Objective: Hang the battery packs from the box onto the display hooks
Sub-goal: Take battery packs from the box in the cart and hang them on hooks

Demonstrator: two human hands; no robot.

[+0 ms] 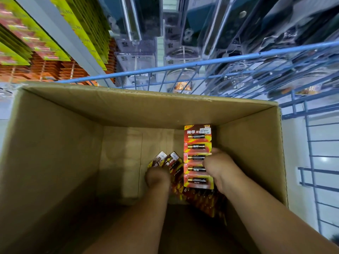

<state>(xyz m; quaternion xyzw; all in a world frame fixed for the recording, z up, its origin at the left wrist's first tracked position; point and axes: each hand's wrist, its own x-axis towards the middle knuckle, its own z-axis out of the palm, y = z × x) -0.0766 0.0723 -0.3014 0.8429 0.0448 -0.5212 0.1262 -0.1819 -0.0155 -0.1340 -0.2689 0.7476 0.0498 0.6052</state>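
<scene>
Both my arms reach down into a deep cardboard box [55,143]. My right hand [220,167] grips the right edge of a long red strip of battery packs [197,143] that stands upright against the box's right wall. My left hand [157,176] holds a fanned bunch of red battery packs [169,160] near the box floor, its fingers hidden behind them. More red packs [203,198] lie in a heap under my right forearm.
The box sits in a blue wire cart [238,57]. Beyond it, display shelving carries yellow-green and orange carded packs [60,39] at the upper left and clear blister packages [183,33] at the top. A pale floor shows on the right.
</scene>
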